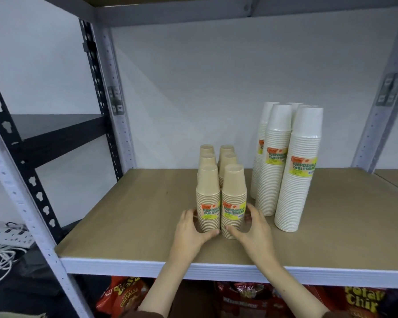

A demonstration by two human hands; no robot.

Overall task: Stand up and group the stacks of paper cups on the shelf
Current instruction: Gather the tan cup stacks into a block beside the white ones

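Lying on the floor at far left, a white power strip (8, 236) and loose white cables (0, 260) sit beside the black upright (28, 171) of a neighbouring rack. A grey perforated post (21, 198) frames the near corner of the tan shelf (124, 216).

On that shelf, six short stacks of kraft-brown paper cups (221, 180) stand upright, mouths down, packed in two rows running front to back. The left hand (192, 228) is spread, fingers curved around the lower left side of the front-left stack (208, 200), thumb across its base. The right hand (251, 228) is likewise spread, cupping the lower right side of the front-right stack (234, 200), with its thumb at the base. The two front stacks touch, each bearing a yellow-green "Disposable Tableware" label.

Further right, near but apart from the brown group, tall stacks of white paper cups (285, 161) stand upright in a tight cluster, labels facing forward.

Below the shelf edge, red snack bags (124, 297) and a potato chip bag (363, 299) fill the lower level.
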